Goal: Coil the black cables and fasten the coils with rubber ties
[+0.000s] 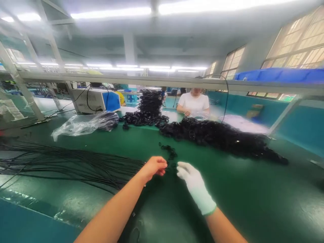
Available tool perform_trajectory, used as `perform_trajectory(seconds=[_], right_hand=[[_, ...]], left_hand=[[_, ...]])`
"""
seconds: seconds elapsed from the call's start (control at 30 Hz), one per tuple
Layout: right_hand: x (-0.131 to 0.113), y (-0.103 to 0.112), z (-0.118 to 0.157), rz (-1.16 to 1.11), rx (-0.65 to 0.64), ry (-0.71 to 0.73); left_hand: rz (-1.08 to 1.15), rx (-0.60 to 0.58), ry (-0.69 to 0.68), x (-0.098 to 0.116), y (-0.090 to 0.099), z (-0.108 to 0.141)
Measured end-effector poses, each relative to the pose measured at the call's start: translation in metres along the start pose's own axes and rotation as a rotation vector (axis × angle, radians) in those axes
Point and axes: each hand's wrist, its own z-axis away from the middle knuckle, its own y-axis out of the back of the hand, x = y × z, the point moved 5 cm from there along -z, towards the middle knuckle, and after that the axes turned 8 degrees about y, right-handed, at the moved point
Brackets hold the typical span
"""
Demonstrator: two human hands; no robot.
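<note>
My left hand [155,166], bare, has its fingers curled in a pinch over the green table. Just left of it lie the ends of many long black cables [101,165]. A white glove covers my right hand [188,173], its fingers bent and pressed together, facing the left hand across a narrow gap. Between and just beyond the fingertips is a small cluster of black ring-like pieces [171,152]. Anything in either pinch is too small or blurred to make out.
A long heap of black coiled pieces [217,135] crosses the table's far side, beside a tall black stack [151,103]. Clear plastic bags [86,124] lie near a white-and-blue machine [96,100]. A shelf beam [141,79] spans above. A person in white [194,103] sits opposite.
</note>
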Motion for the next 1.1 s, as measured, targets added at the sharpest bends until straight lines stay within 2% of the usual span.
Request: perform_trajectory(seconds=[0.1,0.23,0.37,0.53,0.67,0.8,0.83,0.97,1.1], right_hand=[[0.001,-0.019,0.0,-0.135,-0.044,-0.023],[0.018,-0.032,-0.004,-0.297,-0.094,-0.117],[0.033,-0.032,-0.002,-0.438,-0.128,-0.189],[0.027,-0.024,0.004,-0.571,-0.143,-0.241],[0.019,-0.021,0.006,-0.546,-0.153,-0.239],[0.022,-0.019,0.005,-0.433,-0.123,-0.229],[0.024,-0.019,0.004,-0.408,-0.118,-0.229],[0.025,-0.019,0.005,-0.35,-0.131,-0.231],[0.012,-0.022,0.011,-0.274,-0.085,-0.172]], left_hand=[[0.117,-0.046,-0.056,-0.008,-0.014,0.024],[0.218,-0.013,-0.143,-0.01,-0.02,0.031],[0.278,0.047,-0.241,-0.001,-0.014,0.031],[0.296,0.175,-0.219,0.001,0.008,0.03],[0.191,0.112,-0.169,-0.007,0.008,0.032],[-0.087,0.278,-0.223,0.0,0.006,0.047],[-0.129,0.271,-0.237,0.004,0.003,0.051],[-0.092,0.085,-0.238,0.014,-0.018,0.06],[0.019,0.11,-0.183,0.007,-0.026,0.056]])
